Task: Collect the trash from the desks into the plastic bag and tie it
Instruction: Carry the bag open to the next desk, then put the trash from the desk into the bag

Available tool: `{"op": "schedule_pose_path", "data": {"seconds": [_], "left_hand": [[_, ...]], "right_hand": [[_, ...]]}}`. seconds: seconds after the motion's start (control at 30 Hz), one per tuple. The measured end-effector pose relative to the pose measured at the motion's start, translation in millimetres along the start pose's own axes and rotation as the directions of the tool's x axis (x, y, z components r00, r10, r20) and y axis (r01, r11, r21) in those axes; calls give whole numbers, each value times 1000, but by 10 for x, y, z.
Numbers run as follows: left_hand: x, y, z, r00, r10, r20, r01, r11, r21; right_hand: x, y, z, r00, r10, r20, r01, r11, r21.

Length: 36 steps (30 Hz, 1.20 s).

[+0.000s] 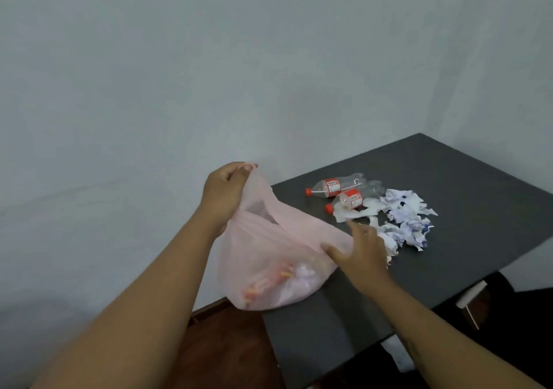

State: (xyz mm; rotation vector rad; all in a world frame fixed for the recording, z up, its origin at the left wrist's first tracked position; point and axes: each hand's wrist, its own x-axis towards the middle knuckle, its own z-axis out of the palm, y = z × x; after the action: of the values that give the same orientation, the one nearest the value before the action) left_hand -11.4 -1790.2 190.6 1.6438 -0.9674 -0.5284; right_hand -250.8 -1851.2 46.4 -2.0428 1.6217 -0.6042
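Note:
A thin pink plastic bag (278, 257) rests on the left corner of the dark grey desk (466, 185), with some trash showing through its bottom. My left hand (224, 192) is shut on the bag's upper rim and holds it up. My right hand (357, 249) hovers with spread fingers at the bag's right side, over the desk, and holds nothing. Just beyond it lie crumpled white papers (402, 224) with blue marks. Two empty clear bottles (344, 192) with red caps and red labels lie on their sides behind the papers.
A grey wall runs behind and to the left of the desk. Reddish-brown floor (227, 343) shows below the desk's left edge. A dark object with a white part (475, 302) stands under the desk's right front edge.

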Motion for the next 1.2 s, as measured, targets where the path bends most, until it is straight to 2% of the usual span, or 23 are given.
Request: {"op": "schedule_pose_path", "data": {"seconds": [0.07, 0.1, 0.23, 0.3, 0.4, 0.47, 0.6, 0.67, 0.73, 0.77, 0.8, 0.83, 0.87, 0.93, 1.03, 1.13, 1.2], "left_hand": [[213, -135, 53, 994, 22, 109, -25, 999, 32], [320, -194, 73, 986, 31, 166, -42, 997, 64], [740, -429, 94, 944, 51, 325, -117, 975, 187], [934, -558, 91, 936, 59, 347, -146, 963, 229], [1183, -746, 90, 940, 49, 337, -161, 936, 314], [1305, -863, 93, 943, 49, 330, -176, 914, 366], [1421, -929, 220, 954, 71, 292, -189, 897, 400], [1393, -892, 316, 958, 75, 277, -188, 894, 407], [1326, -860, 393, 961, 60, 269, -169, 899, 404], [1275, -852, 424, 963, 48, 265, -156, 902, 402], [1218, -854, 451, 964, 42, 264, -151, 900, 409], [1162, -860, 483, 963, 42, 266, -157, 891, 427], [1112, -865, 517, 962, 44, 269, -166, 878, 450], [1015, -869, 608, 965, 36, 262, -163, 861, 483], [844, -890, 739, 971, -27, 237, -100, 855, 508], [690, -904, 832, 967, -70, 246, -77, 836, 544], [626, -899, 858, 967, -80, 241, -74, 819, 569]], "right_hand": [[205, -385, 175, 988, -153, -26, 151, 986, -76], [321, -559, 251, 983, -180, -21, 176, 974, -142], [746, -793, 539, 975, -90, 201, 122, 981, -151], [866, -723, 588, 973, -61, 225, 93, 986, -135], [1051, -528, 513, 999, 30, 10, -29, 991, -131], [1167, -391, 405, 988, 52, -144, -73, 987, -146], [1407, -247, 165, 964, -67, -259, 16, 981, -192], [1454, -37, 89, 942, -63, -331, 33, 995, -97], [1463, 341, 37, 932, 82, -354, -58, 995, 78], [1454, 587, 23, 938, 168, -302, -143, 984, 103], [1425, 846, 17, 945, 252, -209, -246, 968, 51], [1370, 1095, 18, 943, 321, -93, -327, 942, -68], [1313, 1316, 23, 933, 359, 23, -347, 915, -204], [1212, 1560, 15, 914, 345, 214, -241, 886, -397], [1176, 1646, 100, 915, 147, 375, 48, 885, -463], [1227, 1683, 237, 901, 50, 430, 161, 884, -439], [1262, 1716, 284, 924, 24, 381, 169, 869, -464]]}}
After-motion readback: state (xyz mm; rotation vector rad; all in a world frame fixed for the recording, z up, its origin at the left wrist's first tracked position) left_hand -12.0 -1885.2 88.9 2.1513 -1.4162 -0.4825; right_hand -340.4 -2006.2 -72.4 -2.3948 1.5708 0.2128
